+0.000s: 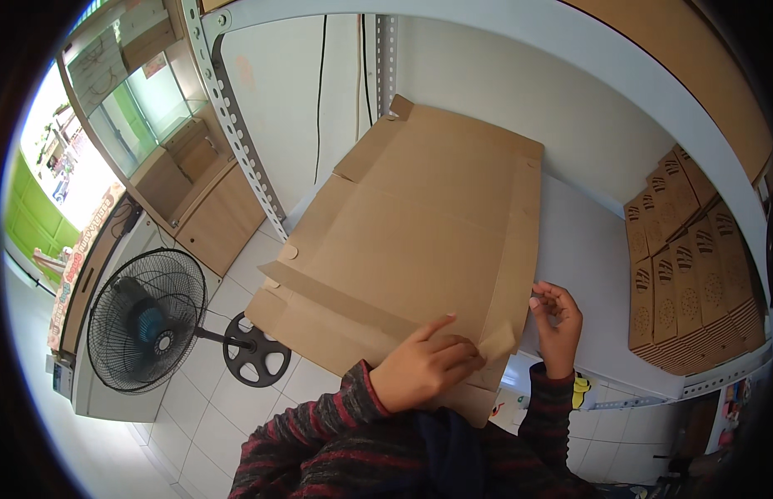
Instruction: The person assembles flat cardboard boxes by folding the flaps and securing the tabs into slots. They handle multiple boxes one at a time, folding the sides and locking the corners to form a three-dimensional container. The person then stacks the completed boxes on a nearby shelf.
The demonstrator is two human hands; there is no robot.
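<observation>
Your left hand (419, 366) presses flat on the unfolded cardboard box blank (419, 241) lying on the white shelf (586, 249), fingers together; your right hand (559, 324) pinches its edge. No flaps are folded yet.

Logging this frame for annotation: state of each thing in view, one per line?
flat cardboard blank: unfolded, lying on the white shelf, near corner flap bent up
left hand: pressing on the blank
right hand: fingers curled at the blank's right edge
stack of flat boxes: folded flat, piled
standing fan: upright on floor
</observation>
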